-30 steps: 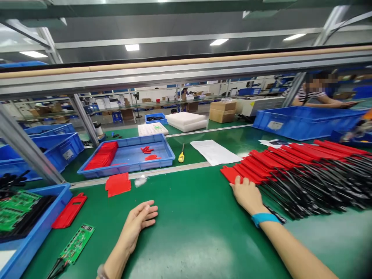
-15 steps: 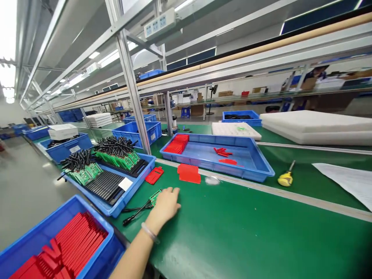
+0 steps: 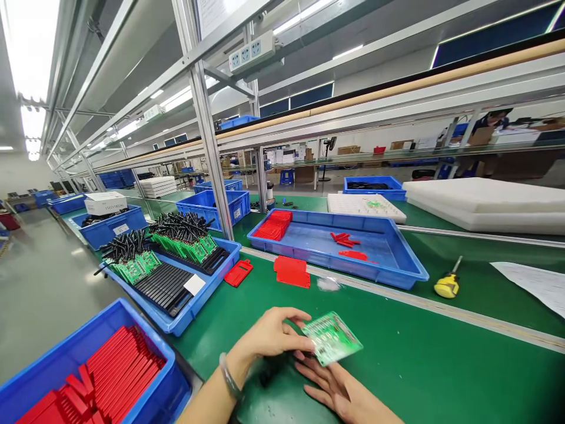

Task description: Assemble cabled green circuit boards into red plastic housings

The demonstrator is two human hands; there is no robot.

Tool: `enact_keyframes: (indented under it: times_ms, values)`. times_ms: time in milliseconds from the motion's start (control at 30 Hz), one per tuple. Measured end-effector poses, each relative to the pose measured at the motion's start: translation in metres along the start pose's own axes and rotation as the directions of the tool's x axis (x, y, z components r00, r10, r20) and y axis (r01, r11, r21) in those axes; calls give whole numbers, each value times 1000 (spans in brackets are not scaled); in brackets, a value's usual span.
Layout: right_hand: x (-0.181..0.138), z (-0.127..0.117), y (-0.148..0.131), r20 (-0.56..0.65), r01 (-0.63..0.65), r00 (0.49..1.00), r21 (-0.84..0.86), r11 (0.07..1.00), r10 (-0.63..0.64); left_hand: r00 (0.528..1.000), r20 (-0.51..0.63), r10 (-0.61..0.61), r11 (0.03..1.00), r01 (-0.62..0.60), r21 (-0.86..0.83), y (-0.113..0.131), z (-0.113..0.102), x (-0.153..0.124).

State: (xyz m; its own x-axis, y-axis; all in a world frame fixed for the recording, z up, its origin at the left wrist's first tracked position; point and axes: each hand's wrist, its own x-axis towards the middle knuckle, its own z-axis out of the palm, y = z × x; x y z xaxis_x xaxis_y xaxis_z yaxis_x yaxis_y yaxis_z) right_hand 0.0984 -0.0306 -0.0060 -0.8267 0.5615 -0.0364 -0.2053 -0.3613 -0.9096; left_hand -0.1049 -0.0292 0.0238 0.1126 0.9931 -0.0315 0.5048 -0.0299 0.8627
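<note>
My left hand (image 3: 269, 337) pinches the left edge of a green circuit board (image 3: 332, 338) and holds it a little above the green bench. Under the board lies my right hand (image 3: 336, 386), palm up, its fingers stretched out and touching the board's lower edge. A dark lead seems to hang below my left hand, half hidden. A red plastic cover (image 3: 238, 272) and a small stack of red plates (image 3: 292, 271) lie on the bench beyond my hands.
A blue tray (image 3: 185, 306) at left holds green boards with black leads. A blue bin (image 3: 53, 359) of red parts sits near left. A shallow blue tray (image 3: 399, 274) with red pieces, a yellow screwdriver (image 3: 446, 284), white foam sheets (image 3: 485, 203) and paper (image 3: 536, 282) lie beyond.
My left hand has lifted the green board off the bench by the tray and brought it toward me. My right hand has come into view under it.
</note>
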Motion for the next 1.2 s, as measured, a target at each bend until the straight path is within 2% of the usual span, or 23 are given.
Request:
enact_keyframes:
  times_ms: [33,67,133,233,300,400,500,567,600,633,667,733,767,800,833,933,1000,1033,1100,1133,1200]
  values:
    - [5,1,5,-29,47,999,102,994,-44,999,33,-9,998,7,70,0,-4,11]
    - [9,0,8,-70,79,995,190,979,-67,1000,-5,-30,982,31,187,-2,-12,23]
    - [12,-7,10,-140,102,988,298,949,-62,975,-214,-58,935,128,330,-13,-36,44]
    - [9,-16,0,-250,133,967,302,944,-56,883,-461,-91,871,295,392,-40,-72,64]
    - [4,-18,-8,-332,138,942,233,963,-55,840,-532,-108,837,366,407,-59,-85,69]
    - [1,-19,-12,-412,60,910,10,998,-50,814,-568,-120,817,406,409,-79,-88,68]
    - [9,-21,-4,-363,-35,928,-323,946,-90,793,-595,-132,832,415,367,-87,-82,64]
    - [22,-22,2,-272,-70,957,-564,823,-105,775,-616,-140,860,404,312,-86,-81,63]
    - [29,-21,4,-237,-83,964,-696,714,-119,766,-627,-144,879,390,275,-84,-81,62]
    - [38,-21,6,-219,-102,965,-821,561,-146,757,-637,-147,900,369,231,-81,-82,62]
    - [47,-19,6,-206,-127,961,-921,369,-183,748,-646,-152,922,342,180,-77,-82,63]
    - [65,-17,4,-170,-174,952,-985,5,-255,744,-646,-171,962,267,53,-68,-80,63]
    - [72,-17,3,-148,-184,950,-977,-110,-276,751,-634,-185,975,220,-25,-63,-78,62]
    - [76,-17,1,-123,-177,951,-969,-175,-284,765,-611,-202,979,170,-112,-59,-76,61]
    - [78,-18,0,-97,-159,954,-967,-202,-284,785,-580,-219,971,118,-207,-54,-73,60]
    - [68,-25,-5,-47,-114,954,-970,-215,-295,838,-473,-271,865,-4,-502,-44,-63,55]
    - [51,-30,-12,-24,-72,943,-988,-134,-332,857,-409,-312,742,-49,-668,-38,-56,54]
    - [40,-33,-17,-26,-43,930,-998,-40,-368,866,-375,-331,672,-62,-738,-35,-52,55]
    - [20,-39,-29,-85,27,893,-970,241,-442,890,-289,-354,524,-67,-849,-27,-43,60]
    - [11,-41,-35,-142,63,880,-910,409,-453,903,-241,-356,450,-60,-891,-22,-37,64]
    - [-2,-45,-46,-257,122,882,-686,717,-396,927,-146,-345,314,-33,-949,-11,-24,73]
